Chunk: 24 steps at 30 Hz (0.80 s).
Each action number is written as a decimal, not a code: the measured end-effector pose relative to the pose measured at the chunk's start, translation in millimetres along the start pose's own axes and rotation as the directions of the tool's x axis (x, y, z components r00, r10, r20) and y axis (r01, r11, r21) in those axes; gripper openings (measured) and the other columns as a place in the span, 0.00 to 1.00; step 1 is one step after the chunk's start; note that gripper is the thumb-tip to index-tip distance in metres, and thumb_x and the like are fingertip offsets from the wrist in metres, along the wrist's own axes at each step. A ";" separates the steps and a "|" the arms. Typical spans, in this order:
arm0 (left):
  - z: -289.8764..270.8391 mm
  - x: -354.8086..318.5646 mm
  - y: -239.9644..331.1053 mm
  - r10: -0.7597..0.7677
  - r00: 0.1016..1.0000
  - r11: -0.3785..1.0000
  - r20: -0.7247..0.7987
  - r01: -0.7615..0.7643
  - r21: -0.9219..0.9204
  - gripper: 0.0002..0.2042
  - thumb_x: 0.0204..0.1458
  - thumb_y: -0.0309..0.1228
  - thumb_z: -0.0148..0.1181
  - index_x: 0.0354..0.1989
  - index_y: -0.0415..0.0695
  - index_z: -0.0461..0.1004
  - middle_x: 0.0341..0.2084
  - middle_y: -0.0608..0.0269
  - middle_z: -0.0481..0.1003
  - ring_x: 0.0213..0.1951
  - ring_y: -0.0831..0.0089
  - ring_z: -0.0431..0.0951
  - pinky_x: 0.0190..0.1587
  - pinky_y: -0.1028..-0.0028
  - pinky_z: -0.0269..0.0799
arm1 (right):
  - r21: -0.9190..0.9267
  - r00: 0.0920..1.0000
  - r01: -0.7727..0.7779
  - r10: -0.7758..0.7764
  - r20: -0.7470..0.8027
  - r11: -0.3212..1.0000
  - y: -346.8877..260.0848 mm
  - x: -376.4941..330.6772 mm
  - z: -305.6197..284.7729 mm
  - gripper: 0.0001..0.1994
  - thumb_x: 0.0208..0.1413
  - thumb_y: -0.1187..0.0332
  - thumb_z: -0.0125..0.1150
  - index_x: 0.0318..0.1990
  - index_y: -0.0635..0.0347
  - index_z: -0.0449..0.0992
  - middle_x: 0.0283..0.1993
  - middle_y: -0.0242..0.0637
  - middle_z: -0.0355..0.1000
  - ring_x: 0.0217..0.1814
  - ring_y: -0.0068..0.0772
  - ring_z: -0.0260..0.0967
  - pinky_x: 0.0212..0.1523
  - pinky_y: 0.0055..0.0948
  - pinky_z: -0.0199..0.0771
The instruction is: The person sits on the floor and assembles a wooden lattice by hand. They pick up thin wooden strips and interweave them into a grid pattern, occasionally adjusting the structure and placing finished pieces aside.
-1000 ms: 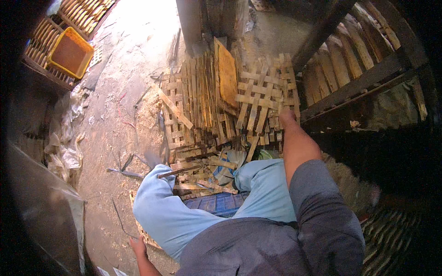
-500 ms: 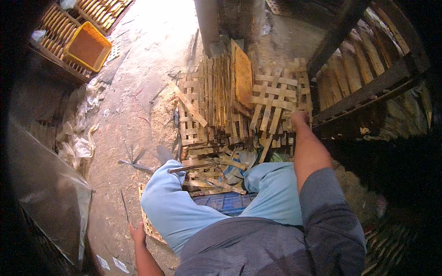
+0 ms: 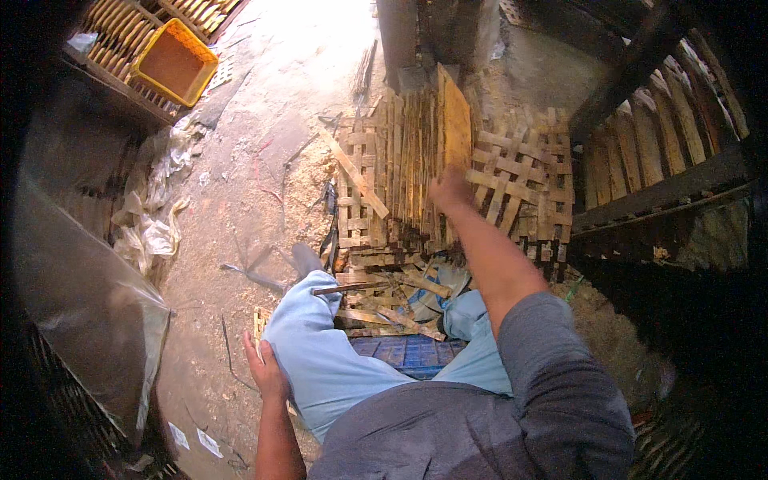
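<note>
My right hand reaches forward to the near end of an upright yellow-orange board and touches or overlaps it; its fingers are mostly hidden. The board leans beside a row of thin wooden slats standing on edge. To the right of that hand lies a woven strip panel, with another woven panel left of the slats. My left hand is beside my left thigh with its fingers stretched out, holding nothing. Near it, a piece of woven lattice shows partly behind my leg.
Between my legs is a blue plastic crate, with loose wood strips beyond it. A yellow bin stands at the far left. Dark beams run along the right. Plastic sheeting hangs at the left.
My right hand has moved left from the woven panel's edge to the yellow-orange board. My left hand has come forward, closer to my thigh. The whole view has shifted slightly.
</note>
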<state>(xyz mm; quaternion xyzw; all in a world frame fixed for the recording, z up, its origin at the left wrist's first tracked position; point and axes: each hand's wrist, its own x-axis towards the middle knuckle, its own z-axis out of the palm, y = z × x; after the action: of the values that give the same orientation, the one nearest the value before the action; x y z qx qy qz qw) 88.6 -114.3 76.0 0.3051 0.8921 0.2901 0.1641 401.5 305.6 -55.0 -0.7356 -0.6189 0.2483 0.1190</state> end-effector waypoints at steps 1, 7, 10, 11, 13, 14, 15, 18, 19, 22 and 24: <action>0.1 -0.5 -1.6 -0.014 1.000 1.000 -0.005 0.014 -0.003 0.31 0.65 0.43 0.45 0.69 0.36 0.50 0.68 0.42 0.53 0.70 0.52 0.51 0.70 0.61 0.44 | -0.001 1.000 -0.010 0.010 0.027 1.000 -3.0 -1.0 -13.3 0.28 0.58 0.56 0.51 0.63 0.61 0.60 0.59 0.56 0.66 0.58 0.57 0.68 0.57 0.49 0.69; 5.8 5.9 -2.0 0.116 0.993 0.991 -0.024 -0.114 0.069 0.30 0.65 0.42 0.45 0.69 0.34 0.50 0.68 0.41 0.52 0.71 0.51 0.49 0.71 0.60 0.42 | 0.014 0.982 -0.170 0.171 -0.078 0.985 79.2 35.9 -82.5 0.29 0.59 0.59 0.51 0.65 0.61 0.57 0.60 0.54 0.65 0.59 0.57 0.67 0.56 0.49 0.69; 6.4 10.2 -1.8 0.122 0.992 0.987 0.011 -0.122 0.100 0.30 0.65 0.41 0.44 0.68 0.33 0.50 0.69 0.41 0.52 0.71 0.51 0.48 0.71 0.59 0.41 | 0.186 0.921 -0.214 0.261 -0.287 0.959 128.3 52.8 -84.0 0.27 0.58 0.59 0.54 0.62 0.63 0.61 0.60 0.53 0.65 0.62 0.55 0.63 0.57 0.49 0.68; 6.4 12.6 -0.1 0.130 0.991 0.987 0.014 -0.131 0.092 0.29 0.65 0.41 0.44 0.68 0.33 0.51 0.69 0.41 0.51 0.71 0.51 0.48 0.71 0.59 0.41 | 0.066 0.965 -0.121 0.133 -0.227 0.990 143.8 56.5 -77.8 0.28 0.58 0.58 0.54 0.63 0.63 0.62 0.60 0.54 0.64 0.64 0.54 0.62 0.59 0.49 0.67; 7.2 12.8 -0.6 0.134 0.991 0.988 0.010 -0.135 0.078 0.29 0.65 0.41 0.44 0.67 0.32 0.52 0.69 0.41 0.51 0.71 0.51 0.47 0.71 0.59 0.41 | -0.099 0.997 0.070 -0.074 -0.031 0.993 132.1 39.9 -63.1 0.29 0.60 0.55 0.53 0.64 0.63 0.62 0.62 0.56 0.63 0.66 0.54 0.60 0.62 0.48 0.63; 7.6 10.1 -1.9 0.130 0.991 0.989 0.013 -0.130 0.072 0.29 0.65 0.41 0.44 0.67 0.32 0.52 0.69 0.41 0.51 0.71 0.51 0.47 0.71 0.59 0.41 | -0.144 0.983 0.168 -0.154 0.104 0.975 103.6 19.8 -55.3 0.30 0.60 0.53 0.52 0.64 0.64 0.62 0.63 0.57 0.62 0.66 0.55 0.60 0.64 0.47 0.62; 8.0 9.7 -1.4 0.128 0.992 0.989 0.013 -0.129 0.066 0.29 0.65 0.41 0.44 0.67 0.32 0.53 0.69 0.41 0.50 0.71 0.51 0.47 0.71 0.59 0.40 | -0.094 0.950 0.266 -0.245 0.192 0.959 71.2 0.1 -46.5 0.30 0.62 0.52 0.50 0.65 0.65 0.62 0.65 0.56 0.61 0.66 0.57 0.60 0.66 0.46 0.60; 5.9 8.9 1.2 0.131 0.991 0.990 0.002 -0.131 0.057 0.29 0.65 0.41 0.44 0.67 0.32 0.53 0.69 0.41 0.50 0.71 0.51 0.47 0.71 0.59 0.41 | -0.105 0.961 0.112 -0.081 0.265 0.988 24.5 -29.0 -19.4 0.35 0.60 0.50 0.54 0.68 0.63 0.57 0.66 0.56 0.60 0.68 0.56 0.57 0.67 0.46 0.59; 5.3 9.1 3.1 0.133 0.991 0.990 -0.003 -0.133 0.055 0.29 0.65 0.42 0.44 0.67 0.31 0.53 0.69 0.41 0.50 0.71 0.51 0.47 0.71 0.59 0.41 | -0.081 0.962 0.042 -0.018 0.272 0.996 28.3 -24.5 2.2 0.36 0.59 0.50 0.55 0.69 0.63 0.55 0.67 0.55 0.59 0.69 0.55 0.57 0.67 0.46 0.59; 1.8 8.5 -0.4 0.137 0.991 0.985 0.002 -0.137 0.107 0.29 0.64 0.43 0.45 0.66 0.31 0.54 0.69 0.41 0.49 0.72 0.51 0.47 0.71 0.59 0.41 | 0.040 0.923 -0.122 0.099 0.373 0.992 29.9 -22.2 10.2 0.38 0.59 0.51 0.55 0.71 0.60 0.49 0.70 0.52 0.55 0.71 0.54 0.53 0.69 0.47 0.56; 4.2 7.9 -6.9 0.112 0.994 0.992 -0.013 -0.111 0.053 0.30 0.64 0.43 0.45 0.66 0.32 0.54 0.69 0.40 0.49 0.72 0.50 0.47 0.71 0.59 0.41 | 0.065 0.860 -0.163 0.109 0.499 0.984 15.9 -28.5 -32.4 0.36 0.63 0.51 0.52 0.72 0.58 0.48 0.74 0.49 0.47 0.75 0.52 0.46 0.73 0.46 0.49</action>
<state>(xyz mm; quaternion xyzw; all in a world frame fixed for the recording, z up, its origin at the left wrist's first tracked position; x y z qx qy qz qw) 81.5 -111.9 67.5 0.3562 0.8822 0.2780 0.1326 428.6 279.0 -28.9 -0.6824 -0.5613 0.4677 -0.0222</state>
